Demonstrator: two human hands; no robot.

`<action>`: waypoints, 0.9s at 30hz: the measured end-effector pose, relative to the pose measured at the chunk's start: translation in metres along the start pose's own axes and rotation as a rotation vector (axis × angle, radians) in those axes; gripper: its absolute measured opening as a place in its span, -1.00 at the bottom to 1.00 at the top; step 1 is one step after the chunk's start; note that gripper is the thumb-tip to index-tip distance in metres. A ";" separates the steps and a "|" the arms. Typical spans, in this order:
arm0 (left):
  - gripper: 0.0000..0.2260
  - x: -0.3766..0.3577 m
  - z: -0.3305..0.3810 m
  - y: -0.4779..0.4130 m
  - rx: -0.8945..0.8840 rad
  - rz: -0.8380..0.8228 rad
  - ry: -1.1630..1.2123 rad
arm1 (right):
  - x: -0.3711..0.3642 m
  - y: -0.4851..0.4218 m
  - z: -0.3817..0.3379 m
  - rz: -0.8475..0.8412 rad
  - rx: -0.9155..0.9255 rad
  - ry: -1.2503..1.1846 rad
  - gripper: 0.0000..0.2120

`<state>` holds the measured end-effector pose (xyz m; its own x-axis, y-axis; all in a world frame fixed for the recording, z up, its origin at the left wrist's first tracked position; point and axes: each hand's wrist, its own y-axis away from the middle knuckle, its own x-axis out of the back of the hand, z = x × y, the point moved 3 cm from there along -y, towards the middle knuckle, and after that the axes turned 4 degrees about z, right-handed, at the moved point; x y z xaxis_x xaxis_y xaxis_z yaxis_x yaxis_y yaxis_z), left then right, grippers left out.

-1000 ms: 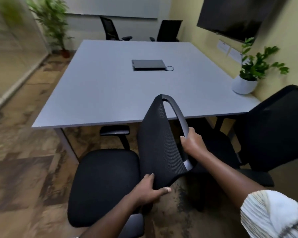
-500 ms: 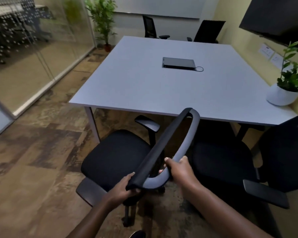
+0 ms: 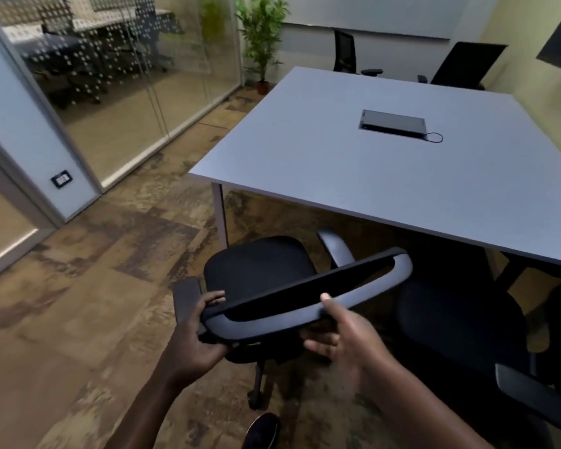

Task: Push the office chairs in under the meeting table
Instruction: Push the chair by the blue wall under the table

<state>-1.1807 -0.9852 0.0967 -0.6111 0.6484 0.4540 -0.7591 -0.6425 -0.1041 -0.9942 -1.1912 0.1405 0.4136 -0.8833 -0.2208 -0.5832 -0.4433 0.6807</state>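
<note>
A black office chair [image 3: 259, 270] stands at the near left corner of the grey meeting table [image 3: 353, 170], its seat just short of the table edge. I look down on the top rim of its backrest [image 3: 305, 299]. My left hand [image 3: 201, 332] grips the left end of that rim. My right hand [image 3: 347, 332] is around the rim's middle, thumb on top, fingers curled under it. A second black chair [image 3: 457, 322] stands to the right, its seat partly under the table.
A table leg [image 3: 220, 215] stands just left of the held chair. A closed cable box [image 3: 392, 123] lies in the table top. Two more chairs [image 3: 347, 53] stand at the far side. A glass wall [image 3: 127, 92] runs along the left; a potted plant [image 3: 263, 37] is in the corner.
The chair has swung round, so its backrest now faces me and its seat points at the table. My view has turned left. Both hands stayed on the backrest rim.
</note>
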 end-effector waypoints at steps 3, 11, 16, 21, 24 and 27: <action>-0.42 0.008 0.027 0.000 -0.180 0.004 -0.280 | 0.007 -0.003 -0.011 0.045 -0.026 -0.064 -0.72; -0.47 -0.044 0.068 -0.015 -0.245 0.077 -0.656 | -0.021 0.008 0.009 -0.072 -0.090 0.001 -0.75; -0.39 -0.022 0.051 -0.018 -0.228 0.235 -0.701 | -0.015 0.027 -0.002 -0.261 0.036 0.524 -0.58; -0.37 0.000 0.038 -0.024 -0.207 0.280 -0.712 | 0.000 0.019 -0.041 0.224 1.171 1.220 -0.49; -0.42 0.011 0.034 -0.028 -0.188 0.316 -0.727 | -0.002 -0.008 -0.030 0.222 1.056 1.622 -0.06; -0.41 0.021 0.025 -0.037 -0.145 0.328 -0.773 | -0.007 -0.024 -0.012 0.217 1.141 1.599 -0.06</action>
<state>-1.1600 -0.9580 0.1321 -0.5200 -0.0568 0.8523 -0.6236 -0.6566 -0.4243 -0.9745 -1.1724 0.1337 0.0487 -0.2958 0.9540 -0.5324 -0.8158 -0.2257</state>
